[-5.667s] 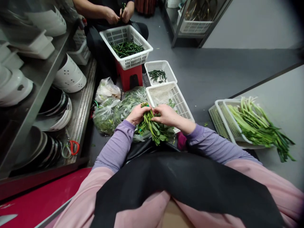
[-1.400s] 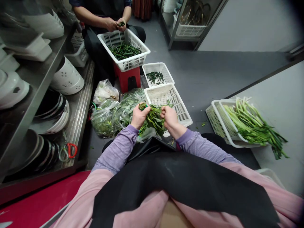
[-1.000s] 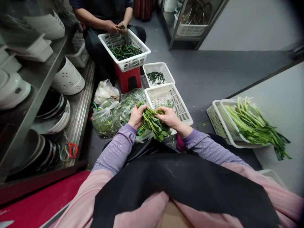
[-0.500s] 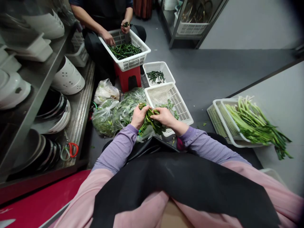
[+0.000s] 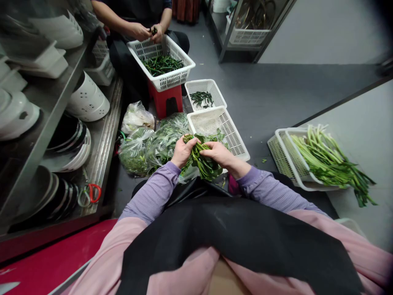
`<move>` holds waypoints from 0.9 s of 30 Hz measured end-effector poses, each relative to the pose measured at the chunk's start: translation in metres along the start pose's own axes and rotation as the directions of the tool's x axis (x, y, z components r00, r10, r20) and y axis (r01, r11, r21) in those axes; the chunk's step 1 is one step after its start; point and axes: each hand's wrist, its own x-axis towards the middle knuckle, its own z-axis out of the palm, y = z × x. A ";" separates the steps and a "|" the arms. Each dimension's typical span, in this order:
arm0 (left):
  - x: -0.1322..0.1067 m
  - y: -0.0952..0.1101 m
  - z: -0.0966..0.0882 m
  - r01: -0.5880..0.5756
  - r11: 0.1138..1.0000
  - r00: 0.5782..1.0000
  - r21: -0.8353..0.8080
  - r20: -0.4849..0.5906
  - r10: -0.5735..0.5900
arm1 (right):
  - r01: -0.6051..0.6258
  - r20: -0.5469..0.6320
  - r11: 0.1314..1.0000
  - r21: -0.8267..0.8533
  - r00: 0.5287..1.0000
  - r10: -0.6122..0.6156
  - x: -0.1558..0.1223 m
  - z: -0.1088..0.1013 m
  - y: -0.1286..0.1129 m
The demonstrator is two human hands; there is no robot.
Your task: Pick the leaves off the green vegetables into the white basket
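Observation:
A bunch of leafy green stems (image 5: 202, 163) is held between my two hands, in front of my black apron. My left hand (image 5: 183, 150) is closed around the stem ends. My right hand (image 5: 219, 155) pinches the bunch from the other side, its thumb on top and some fingers hidden by leaves. Just beyond my hands lies a white plastic basket (image 5: 235, 137) with some leafy greens in it. Clear plastic bags of greens (image 5: 166, 141) rest on the floor to the left of my left hand.
A co-worker's hands (image 5: 149, 32) are above a white basket of green peppers (image 5: 162, 65) on a red stool (image 5: 167, 100). A smaller basket (image 5: 217, 96) holds some peppers. Stacked baskets (image 5: 285, 159) with scallions (image 5: 322, 155) stand right. A metal shelf (image 5: 104, 151) bears dishes and red-handled scissors (image 5: 93, 192).
The bunch has turned and its leaves fan out more between my hands, which have shifted slightly right. The co-worker's hands have come together above the pepper basket.

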 end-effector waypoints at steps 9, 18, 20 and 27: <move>0.004 0.002 -0.003 0.000 0.997 0.993 -0.079 -0.117 -0.009 | -0.155 0.246 0.930 0.335 0.967 0.073 -0.004 -0.005 -0.004; -0.002 -0.011 0.001 -0.106 0.990 0.933 0.092 -0.335 0.131 | -0.150 0.094 0.808 0.570 0.989 0.117 -0.012 0.035 0.036; -0.002 -0.015 0.002 -0.123 0.985 0.924 0.121 -0.350 0.158 | -0.097 -0.010 0.810 0.578 0.992 0.126 -0.017 0.046 0.040; 0.002 -0.014 -0.003 -0.116 0.969 0.972 0.216 -0.176 0.156 | 0.117 -0.287 0.989 0.089 0.954 -0.087 -0.016 0.036 0.023</move>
